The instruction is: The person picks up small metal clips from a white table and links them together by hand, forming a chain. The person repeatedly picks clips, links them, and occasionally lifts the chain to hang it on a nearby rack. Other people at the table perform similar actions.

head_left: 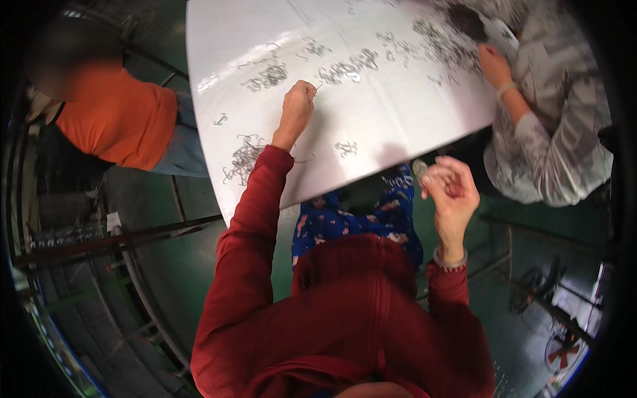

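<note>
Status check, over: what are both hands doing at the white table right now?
Left hand pinching a small wire piece on the white table. Right hand raised off the table's edge, holding a small round part. Wire piles close by; nothing blocking.

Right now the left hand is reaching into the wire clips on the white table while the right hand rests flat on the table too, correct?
Not quite. The head view shows the right hand raised off the white table, fingers pinching a small piece. The left hand is on the table among the wire clips.

The table (pixel 398 126) was white, with heaps of grey metal pieces (pixel 269 76) on it. The sleeve (pixel 249 219) was dark red. The trousers (pixel 358 215) were blue with a small light pattern. One co-worker's shirt (pixel 116 116) was orange, another's jacket (pixel 564 113) grey.
</note>
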Demonstrator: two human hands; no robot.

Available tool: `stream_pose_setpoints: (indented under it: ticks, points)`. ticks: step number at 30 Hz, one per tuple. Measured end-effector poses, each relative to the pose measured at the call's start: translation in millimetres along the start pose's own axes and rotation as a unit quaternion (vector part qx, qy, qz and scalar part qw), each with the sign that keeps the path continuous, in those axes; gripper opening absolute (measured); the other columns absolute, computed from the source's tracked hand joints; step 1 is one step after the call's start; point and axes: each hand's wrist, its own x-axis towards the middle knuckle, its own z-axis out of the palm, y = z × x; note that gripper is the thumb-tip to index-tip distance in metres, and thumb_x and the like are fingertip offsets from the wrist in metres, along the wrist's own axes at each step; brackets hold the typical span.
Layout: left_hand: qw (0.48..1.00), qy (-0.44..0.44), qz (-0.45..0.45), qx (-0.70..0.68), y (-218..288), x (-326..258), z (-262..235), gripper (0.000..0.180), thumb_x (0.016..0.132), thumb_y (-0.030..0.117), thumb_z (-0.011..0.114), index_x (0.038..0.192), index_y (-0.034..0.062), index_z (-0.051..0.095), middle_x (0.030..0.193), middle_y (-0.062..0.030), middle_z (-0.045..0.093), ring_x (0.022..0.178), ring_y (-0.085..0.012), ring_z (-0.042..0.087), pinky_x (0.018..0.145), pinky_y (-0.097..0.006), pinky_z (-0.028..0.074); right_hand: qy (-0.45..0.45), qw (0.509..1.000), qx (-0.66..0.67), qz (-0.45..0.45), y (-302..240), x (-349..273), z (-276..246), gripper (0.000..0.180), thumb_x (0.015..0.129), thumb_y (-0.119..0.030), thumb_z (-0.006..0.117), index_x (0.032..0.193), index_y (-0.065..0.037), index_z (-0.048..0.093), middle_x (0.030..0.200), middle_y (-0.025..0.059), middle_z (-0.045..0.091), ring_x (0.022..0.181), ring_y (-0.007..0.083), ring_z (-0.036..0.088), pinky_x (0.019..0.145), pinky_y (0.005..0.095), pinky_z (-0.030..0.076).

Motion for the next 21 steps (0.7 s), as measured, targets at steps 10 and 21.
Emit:
stream_pose_setpoints:
  ticks: [10,21]
  points:
    - [0.818,-0.162,-0.108,-0.541,197,-119,-25,0.008,0.092,0.004,0.06,0.098,-0.0025,0.061,0.098,-0.0091,0.066,0.084,-0.0146,0.064,0.079,-0.026,0.053,0.066,0.997,-0.005,-0.026,20,-17,9,0.033,0.082,0.009,0.067,0.113,0.003,0.054,0.084,0.0094,0.066,0.067,0.0078,0.06,0.058,0.0197,0.05]
    - [0.889,-0.09,-0.01,-0.448,214,-127,-10,0.011,0.092,0.003,0.059,0.102,-0.0008,0.056,0.1,-0.0097,0.067,0.088,-0.0128,0.063,0.079,-0.027,0.052,0.092,0.989,-0.043,-0.106,31,-32,20,0.032,0.082,0.009,0.069,0.109,0.002,0.053,0.086,0.0101,0.066,0.071,0.0104,0.062,0.059,0.0229,0.053]
